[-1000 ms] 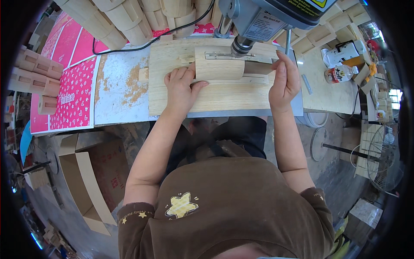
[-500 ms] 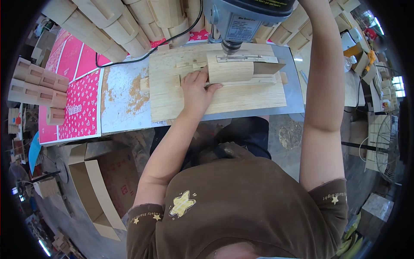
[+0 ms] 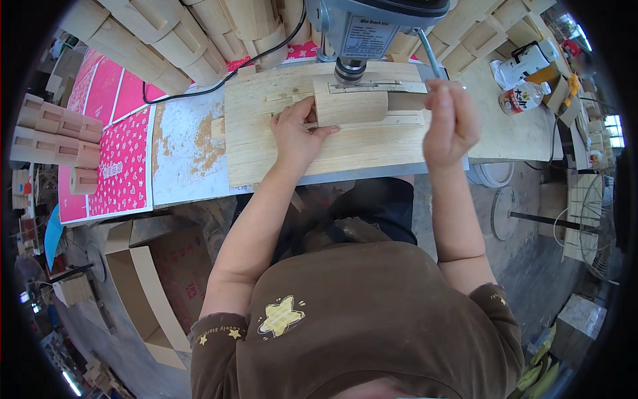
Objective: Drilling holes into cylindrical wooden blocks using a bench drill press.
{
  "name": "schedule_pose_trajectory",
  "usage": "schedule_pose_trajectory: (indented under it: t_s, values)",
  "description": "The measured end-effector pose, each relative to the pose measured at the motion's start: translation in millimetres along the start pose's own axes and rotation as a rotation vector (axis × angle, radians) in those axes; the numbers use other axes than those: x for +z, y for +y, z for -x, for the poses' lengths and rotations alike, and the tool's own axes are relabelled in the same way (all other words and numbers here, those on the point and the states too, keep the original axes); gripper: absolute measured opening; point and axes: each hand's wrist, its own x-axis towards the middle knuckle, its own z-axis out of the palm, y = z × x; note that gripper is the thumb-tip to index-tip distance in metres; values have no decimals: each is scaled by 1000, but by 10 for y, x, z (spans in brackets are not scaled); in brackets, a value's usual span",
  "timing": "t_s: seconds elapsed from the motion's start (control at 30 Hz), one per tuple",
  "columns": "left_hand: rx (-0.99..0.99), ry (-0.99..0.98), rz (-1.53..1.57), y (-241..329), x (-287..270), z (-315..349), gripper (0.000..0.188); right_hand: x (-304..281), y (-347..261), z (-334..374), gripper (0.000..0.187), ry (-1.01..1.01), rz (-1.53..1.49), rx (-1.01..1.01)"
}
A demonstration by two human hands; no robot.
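Note:
A pale wooden cylinder (image 3: pixel 352 108) lies sideways in a jig on a flat wooden board (image 3: pixel 266 163), under the chuck (image 3: pixel 350 70) of a blue-grey bench drill (image 3: pixel 365 33). My left hand (image 3: pixel 297 133) grips the cylinder's left end, with its thumb along the near side and its fingers curled behind. To the right, my right hand (image 3: pixel 452 126) is closed around the lower end of the drill's metal lever (image 3: pixel 428 53). Whether the drill bit touches the wood cannot be made out.
Stacked wooden cylinders (image 3: pixel 159 40) stand behind and left of the drill. A black cable (image 3: pixel 226 83) crosses the table. Sawdust (image 3: pixel 203 146) lies left of the board. A plastic bottle (image 3: pixel 525 98) stands at the right; a cardboard box (image 3: pixel 159 286) sits on the floor.
My right hand has come down and nearer from high up, bringing the drill lever into view. My left hand stays at the cylinder's left end.

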Motion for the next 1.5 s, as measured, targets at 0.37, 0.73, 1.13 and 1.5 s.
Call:
schedule_pose_trajectory:
  t_s: [0.37,0.73,1.13,1.5]
  values:
    - [-20,-47,71,10,-2,-7,57,55,205,0,16,6,-13,-296]
    - [56,-65,139,-43,-56,-18,59,187,232,-1746,35,-182,84,-87]
    - [74,-110,432,-125,-422,138,37,-253,599,131,27,-714,329,46]
    - [-550,30,789,-103,-1534,564,17,-332,364,250,27,-753,247,31]
